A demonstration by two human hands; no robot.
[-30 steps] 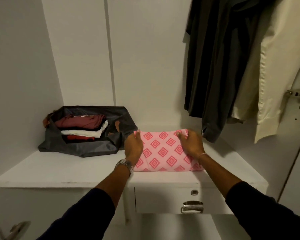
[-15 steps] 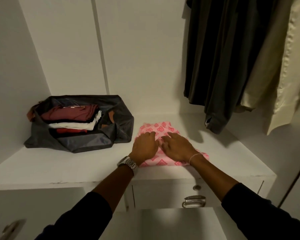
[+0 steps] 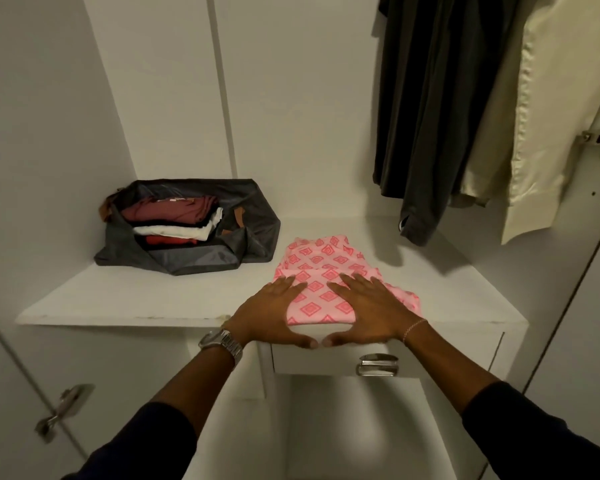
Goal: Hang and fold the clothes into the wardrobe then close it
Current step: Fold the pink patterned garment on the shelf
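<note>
We've got both hands flat, fingers straight, gripping nothing: left hand and right hand press the folded pink patterned garment onto the wardrobe shelf, centre frame, right of the grey bag. To do this well, we'd smooth outward evenly, square the edges, and keep it clear of the shelf's front lip.

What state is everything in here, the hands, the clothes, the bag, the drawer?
Left hand: open, flat on the cloth's left edge.
Right hand: open, flat on the cloth.
Pink patterned cloth: folded, lying on the shelf.
Grey bag: open, folded clothes stacked inside.
Dark jacket: hanging.
Cream shirt: hanging.
Drawer: closed.
</note>
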